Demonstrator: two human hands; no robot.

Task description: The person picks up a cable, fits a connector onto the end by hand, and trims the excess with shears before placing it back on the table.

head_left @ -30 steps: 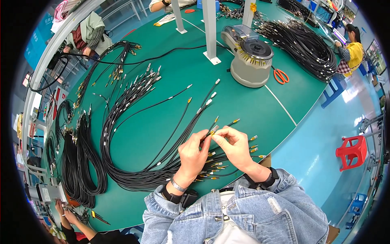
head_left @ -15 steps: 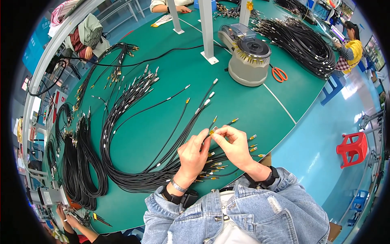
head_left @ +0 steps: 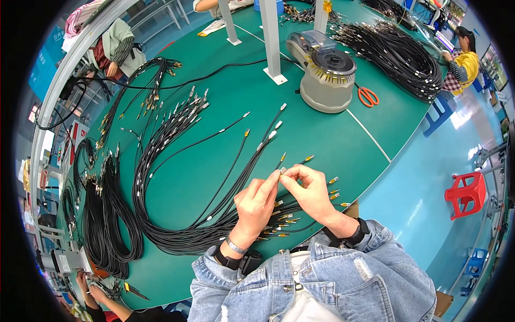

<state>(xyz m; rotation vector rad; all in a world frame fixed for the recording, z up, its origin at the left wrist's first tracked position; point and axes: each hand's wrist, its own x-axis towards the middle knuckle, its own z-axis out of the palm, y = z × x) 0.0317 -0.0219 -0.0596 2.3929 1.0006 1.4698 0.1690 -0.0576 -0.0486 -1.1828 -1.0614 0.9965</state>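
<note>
My left hand (head_left: 254, 208) pinches a black cable near its end, thumb and forefinger pressed together. Close against it, the fingertips of my right hand (head_left: 310, 194) are closed on the same cable's small metal connector (head_left: 282, 170), which peeks out between the two hands. The fingers hide most of that end. Below and around my hands a bundle of black cables (head_left: 182, 236) curves over the green table (head_left: 322, 140). Several of its ends, with metal plugs and yellow wraps, fan out beneath my right hand, such as a yellow-wrapped end (head_left: 306, 159).
A grey round tape dispenser (head_left: 327, 80) stands beyond my hands, orange-handled scissors (head_left: 368, 97) beside it. More cable coils lie at the left (head_left: 110, 214) and far right (head_left: 397, 61). Metal posts (head_left: 273, 43) rise from the table. Other people work around it; a red stool (head_left: 465, 194) is on the floor.
The yellow piece that showed between my fingertips is now mostly covered, with the metal connector showing there instead. My fingers have shifted slightly; both hands remain in nearly the same place.
</note>
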